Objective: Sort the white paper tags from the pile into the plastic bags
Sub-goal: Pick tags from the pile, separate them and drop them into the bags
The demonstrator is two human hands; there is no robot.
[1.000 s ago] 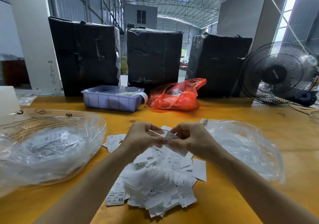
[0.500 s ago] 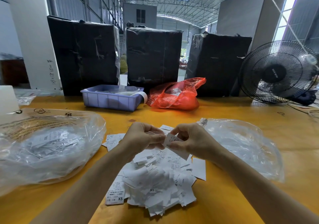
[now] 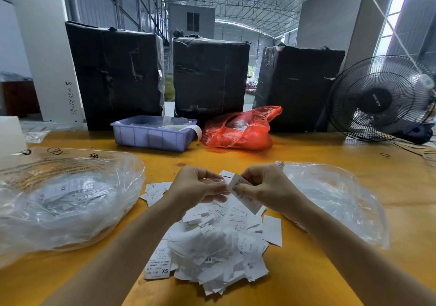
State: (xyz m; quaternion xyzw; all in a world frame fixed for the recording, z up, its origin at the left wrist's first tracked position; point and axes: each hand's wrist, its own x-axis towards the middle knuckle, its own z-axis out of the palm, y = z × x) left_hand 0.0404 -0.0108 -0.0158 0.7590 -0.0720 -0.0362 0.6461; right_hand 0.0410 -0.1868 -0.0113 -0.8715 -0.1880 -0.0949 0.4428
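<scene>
Both hands point(image 3: 230, 188) pinch tags point(image 3: 243, 193); pile point(image 3: 212, 251) tags read "XS".

Yellow table point(image 3: 306, 270): tag pile point(image 3: 212, 246), bags point(image 3: 66, 202)

— How is the light here?
— Bright, even daylight. It comes in through the tall window strip point(image 3: 391, 15) at the upper right of the frame and from the open hall in the upper centre, which is washed out pale.
— Any shadows?
— Soft ones only, under the heap of white paper tags point(image 3: 212, 246) and along the forearms at the bottom.
— Glare?
— White sheen on the crinkled clear plastic bag point(image 3: 63, 202) at the left and the one point(image 3: 335, 197) at the right.
— Sharpness?
— Centre crisp. The edges bend: the white pillar point(image 3: 44, 46) at the left leans inward, and the fingertips look slightly smeared.
</scene>
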